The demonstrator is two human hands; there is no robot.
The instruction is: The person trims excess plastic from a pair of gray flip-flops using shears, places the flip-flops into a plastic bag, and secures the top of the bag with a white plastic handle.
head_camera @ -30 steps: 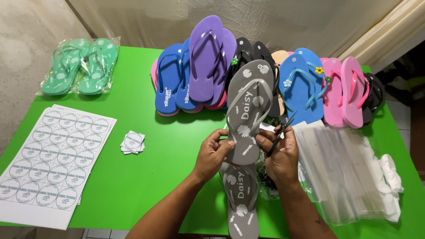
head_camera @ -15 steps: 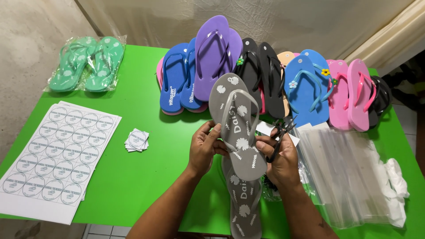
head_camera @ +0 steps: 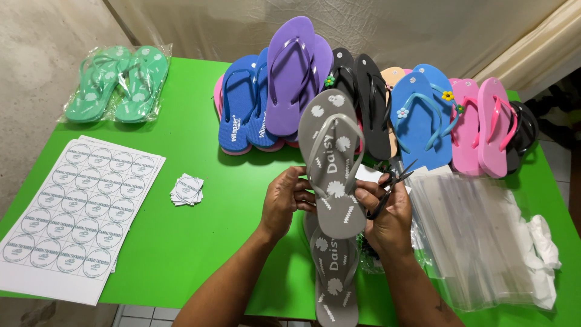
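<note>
Over the green table [head_camera: 200,242], both hands' grip pinches the grey flip-flop [head_camera: 333,163].

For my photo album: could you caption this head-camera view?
Both hands, left hand and right hand, lift a grey flip-flop over a green table; scissors in the right.

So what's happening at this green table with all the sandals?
A person holds a grey flip-flop up over the green table with both hands. The left hand grips its edge; the right hand also holds small black scissors. Its twin lies below. More flip-flops line the back, with a sticker sheet and clear bags alongside.
</note>
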